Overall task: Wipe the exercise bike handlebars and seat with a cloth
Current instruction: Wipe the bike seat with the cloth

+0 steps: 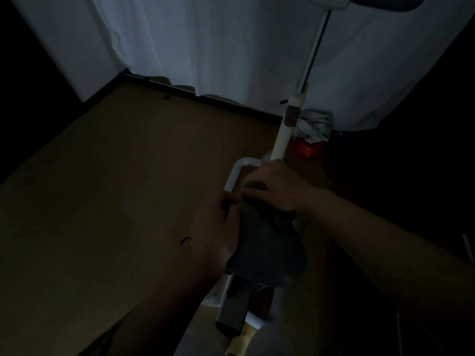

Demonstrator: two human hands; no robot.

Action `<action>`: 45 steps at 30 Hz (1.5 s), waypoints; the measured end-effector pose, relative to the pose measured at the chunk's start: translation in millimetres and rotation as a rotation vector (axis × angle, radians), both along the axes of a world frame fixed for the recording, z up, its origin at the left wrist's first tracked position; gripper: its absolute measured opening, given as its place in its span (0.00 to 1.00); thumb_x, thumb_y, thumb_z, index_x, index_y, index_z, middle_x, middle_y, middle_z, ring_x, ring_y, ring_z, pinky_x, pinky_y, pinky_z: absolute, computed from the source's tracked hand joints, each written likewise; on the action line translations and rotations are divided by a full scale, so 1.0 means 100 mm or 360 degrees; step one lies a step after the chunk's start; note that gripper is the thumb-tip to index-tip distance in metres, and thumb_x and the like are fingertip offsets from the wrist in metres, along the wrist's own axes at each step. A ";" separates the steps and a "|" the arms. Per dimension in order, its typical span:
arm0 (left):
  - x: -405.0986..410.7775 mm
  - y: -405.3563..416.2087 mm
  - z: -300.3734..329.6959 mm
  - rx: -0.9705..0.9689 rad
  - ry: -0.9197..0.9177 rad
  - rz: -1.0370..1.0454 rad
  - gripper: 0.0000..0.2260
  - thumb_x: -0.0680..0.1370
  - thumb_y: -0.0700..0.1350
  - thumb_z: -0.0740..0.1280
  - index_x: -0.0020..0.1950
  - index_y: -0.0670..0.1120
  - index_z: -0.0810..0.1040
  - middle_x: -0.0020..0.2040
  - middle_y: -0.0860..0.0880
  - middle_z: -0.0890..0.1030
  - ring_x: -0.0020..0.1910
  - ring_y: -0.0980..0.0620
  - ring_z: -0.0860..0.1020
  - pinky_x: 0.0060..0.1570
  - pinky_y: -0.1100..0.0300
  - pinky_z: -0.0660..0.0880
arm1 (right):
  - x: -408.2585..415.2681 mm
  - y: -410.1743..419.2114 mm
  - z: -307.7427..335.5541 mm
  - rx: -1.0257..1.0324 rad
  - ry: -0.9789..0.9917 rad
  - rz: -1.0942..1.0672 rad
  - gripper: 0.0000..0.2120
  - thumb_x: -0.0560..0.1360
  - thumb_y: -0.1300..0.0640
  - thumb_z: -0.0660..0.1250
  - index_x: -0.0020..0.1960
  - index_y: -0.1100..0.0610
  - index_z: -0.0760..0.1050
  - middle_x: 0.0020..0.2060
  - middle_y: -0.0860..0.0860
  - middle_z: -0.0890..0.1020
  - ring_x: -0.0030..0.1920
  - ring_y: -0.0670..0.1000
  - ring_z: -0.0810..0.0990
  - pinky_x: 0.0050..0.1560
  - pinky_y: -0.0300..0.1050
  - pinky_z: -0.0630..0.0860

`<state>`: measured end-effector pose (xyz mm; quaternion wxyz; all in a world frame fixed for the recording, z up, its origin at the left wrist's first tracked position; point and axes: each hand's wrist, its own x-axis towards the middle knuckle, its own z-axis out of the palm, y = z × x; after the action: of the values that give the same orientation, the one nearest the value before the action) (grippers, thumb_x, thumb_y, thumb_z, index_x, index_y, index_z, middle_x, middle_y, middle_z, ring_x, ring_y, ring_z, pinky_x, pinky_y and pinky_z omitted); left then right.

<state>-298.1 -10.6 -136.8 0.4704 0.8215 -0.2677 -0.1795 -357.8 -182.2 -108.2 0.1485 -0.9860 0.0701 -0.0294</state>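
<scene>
Matt dark padded seat; smooth white frame tube; soft pale curtain

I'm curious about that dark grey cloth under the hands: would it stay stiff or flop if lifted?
Probably floppy: the dark grey cloth drapes in soft curves over the bike part beneath. Likely light, since the left hand and right hand shape it with fingertips. The dim light hides its texture.

Both hands meet at the front of the seat: the left hand on its left edge, the right hand over its nose. Just beyond the right hand a post rises away; a bar curves left of it. Curtain hangs far behind, over the floor.
</scene>
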 end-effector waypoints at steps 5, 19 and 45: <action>-0.01 0.30 -0.03 -0.0125 0.0235 0.0040 0.07 0.79 0.46 0.63 0.48 0.56 0.81 0.43 0.59 0.82 0.44 0.65 0.78 0.43 0.65 0.73 | 0.12 0.19 0.07 0.0020 0.0251 -0.0334 0.12 0.78 0.46 0.61 0.51 0.50 0.80 0.52 0.49 0.80 0.57 0.51 0.73 0.66 0.49 0.61; -0.14 0.60 -0.24 -0.0498 0.0716 0.0356 0.07 0.80 0.43 0.62 0.50 0.47 0.80 0.47 0.51 0.82 0.49 0.54 0.80 0.50 0.57 0.77 | 0.01 0.67 0.12 0.0431 0.0380 -0.0262 0.17 0.80 0.43 0.55 0.64 0.46 0.73 0.60 0.48 0.75 0.66 0.53 0.67 0.66 0.53 0.67; -0.13 0.47 0.00 -0.0293 0.0210 -0.0336 0.13 0.80 0.41 0.60 0.57 0.58 0.74 0.55 0.58 0.78 0.53 0.62 0.75 0.53 0.66 0.72 | -0.68 1.03 0.02 0.0095 -0.0377 -0.1093 0.14 0.79 0.51 0.57 0.61 0.50 0.76 0.63 0.47 0.77 0.65 0.43 0.70 0.72 0.36 0.39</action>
<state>-311.2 36.4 -137.2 0.5389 0.7285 -0.3365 -0.2563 -426.2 -79.2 -106.6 0.1659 -0.8900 0.3802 -0.1895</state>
